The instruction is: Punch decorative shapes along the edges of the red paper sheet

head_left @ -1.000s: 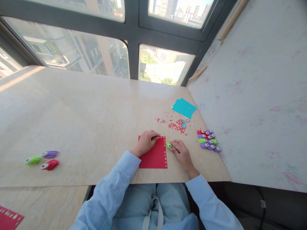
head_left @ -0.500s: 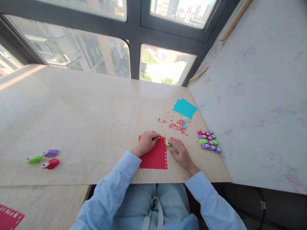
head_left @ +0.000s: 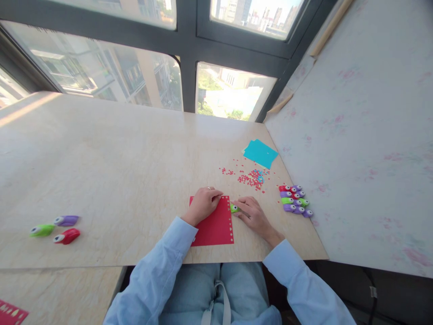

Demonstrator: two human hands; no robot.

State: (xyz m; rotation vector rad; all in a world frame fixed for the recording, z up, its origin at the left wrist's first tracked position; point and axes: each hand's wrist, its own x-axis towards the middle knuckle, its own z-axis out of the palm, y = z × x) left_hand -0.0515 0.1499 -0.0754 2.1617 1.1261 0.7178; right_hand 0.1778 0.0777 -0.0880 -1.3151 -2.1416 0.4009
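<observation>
A sheet of red paper (head_left: 213, 228) lies on the table before me, with small shapes punched along its right edge and part of its top edge. My left hand (head_left: 204, 205) rests over its upper left part, fingers closed at the top edge. At the upper right edge of the sheet sits a small green craft punch (head_left: 234, 207) with an eye-like spot. My right hand (head_left: 253, 216) is closed round this punch from the right, its fingers covering part of it. Whether the paper is inside the punch's slot I cannot tell.
Red and blue punched bits (head_left: 252, 179) lie scattered beyond my hands, near blue paper sheets (head_left: 260, 153). Several coloured punches (head_left: 293, 201) stand grouped by the wall at right. Three more, including a red punch (head_left: 66, 236), lie far left. Another punched red sheet (head_left: 11, 312) shows lower left.
The red paper has shifted slightly left and turned a little, with my left hand on it. The green punch, in my right hand, has turned and moved slightly left and nearer me.
</observation>
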